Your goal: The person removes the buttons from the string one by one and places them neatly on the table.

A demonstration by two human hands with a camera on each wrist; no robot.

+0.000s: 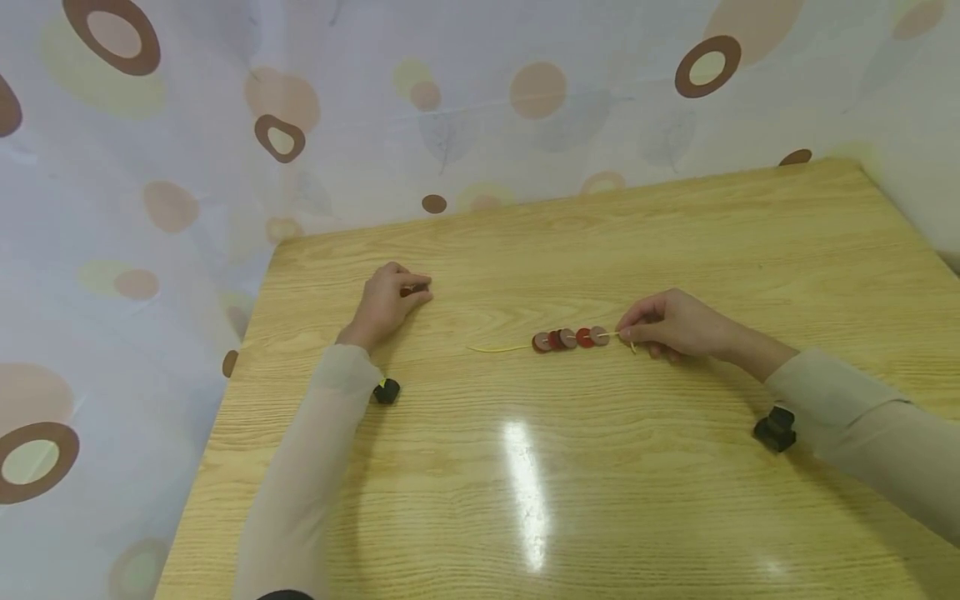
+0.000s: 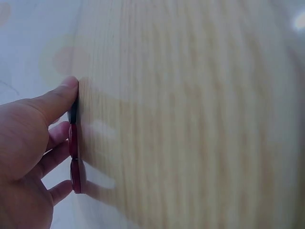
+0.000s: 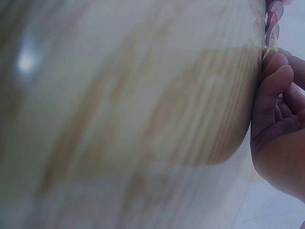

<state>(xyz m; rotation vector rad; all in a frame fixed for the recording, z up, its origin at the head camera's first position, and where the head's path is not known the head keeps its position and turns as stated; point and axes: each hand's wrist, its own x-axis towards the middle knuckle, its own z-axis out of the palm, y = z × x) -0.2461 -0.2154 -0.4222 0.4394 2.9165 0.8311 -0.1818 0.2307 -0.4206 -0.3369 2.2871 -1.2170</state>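
The left hand [image 1: 385, 306] lies low over the table's far left part, its thumb and fingers curled round a few loose buttons [image 1: 417, 289]. In the left wrist view a black button [image 2: 73, 112] sits by the thumb, with dark red buttons [image 2: 74, 141] in line below it at the other fingertips. On the right, the right hand [image 1: 675, 325] pinches one end of a yellow string [image 1: 498, 348] between thumb and index finger. Several red and pinkish-brown buttons [image 1: 567, 337] are threaded on this string. Its other end trails loose on the table toward the left.
The wood-grain table [image 1: 637, 492] ends at the back and left against a patterned curtain [image 1: 480, 100]. A black wrist device [image 1: 386, 391] hangs at the left cuff, another black device [image 1: 776, 429] at the right cuff. Bright glare [image 1: 527, 492] marks the table's front.
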